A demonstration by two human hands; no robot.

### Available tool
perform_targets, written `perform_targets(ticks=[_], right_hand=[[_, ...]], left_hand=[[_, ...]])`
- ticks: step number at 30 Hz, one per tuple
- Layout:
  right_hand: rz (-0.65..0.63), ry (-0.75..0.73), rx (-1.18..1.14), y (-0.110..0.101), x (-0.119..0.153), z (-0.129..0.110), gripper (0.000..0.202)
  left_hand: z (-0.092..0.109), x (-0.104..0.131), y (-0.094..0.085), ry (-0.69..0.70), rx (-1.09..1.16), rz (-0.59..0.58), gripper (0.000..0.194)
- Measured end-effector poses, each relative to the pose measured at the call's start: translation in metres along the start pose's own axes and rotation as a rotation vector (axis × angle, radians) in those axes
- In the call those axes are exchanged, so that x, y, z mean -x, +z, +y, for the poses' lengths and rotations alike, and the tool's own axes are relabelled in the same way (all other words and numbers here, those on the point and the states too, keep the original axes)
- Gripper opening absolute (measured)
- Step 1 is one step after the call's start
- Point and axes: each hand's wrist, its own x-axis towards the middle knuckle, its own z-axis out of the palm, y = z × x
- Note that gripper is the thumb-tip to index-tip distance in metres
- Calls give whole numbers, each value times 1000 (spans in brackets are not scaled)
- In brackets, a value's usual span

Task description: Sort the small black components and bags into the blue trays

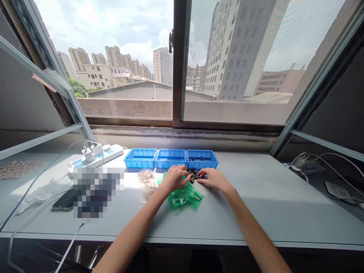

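Between my two hands lies a small pile of dark parts, too small to make out singly. My left hand is over the left side of the pile, fingers bent; what they hold, if anything, is hidden. At the pile's right edge my right hand touches the parts with curled fingers. A green plastic bag lies below the pile, partly under my left hand. Behind stand three blue trays in a row: the left and middle show no parts, while the right one has a few dark pieces.
A clear bag of beige parts lies left of my left hand. Further left are a white power strip with cables, a black phone and a crumpled plastic bag. The desk ends at a window.
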Motion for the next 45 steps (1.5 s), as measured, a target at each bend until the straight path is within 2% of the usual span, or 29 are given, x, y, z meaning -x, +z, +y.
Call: perform_targets(ticks=[7,13,16,19,21,24,29,36,42,45], right_hand=[[12,-60,6,2,-2,2,14],[65,-60,-56,0,-2,1,11],[135,-51,-203,0,-5,-1,19],[177,-45,-502,1,-8,-4,35],[147,-42,-701,2,-9,-8,48],[78,-50,-868,3,-9,-14,59],[8,-41,-1010,3,-8,-18,63],[-96,7,-1102,4,-7,-18,57],[-79,22,-1181,7,-9,-12,59],[-15,27,-1176,8,-11,-9,56]], left_hand=[[3,2,-1,11,5,79,32],[6,1,1,-3,48,103,28],[7,-1,1,-47,132,98,23],[7,-2,0,-82,174,108,11],[8,-2,-1,-83,191,119,16],[8,-3,-2,-31,246,134,21],[6,-4,-2,15,326,232,11],[1,-3,-1,-22,242,306,9],[-1,-5,-1,31,213,389,15],[0,-5,-1,24,215,409,20]])
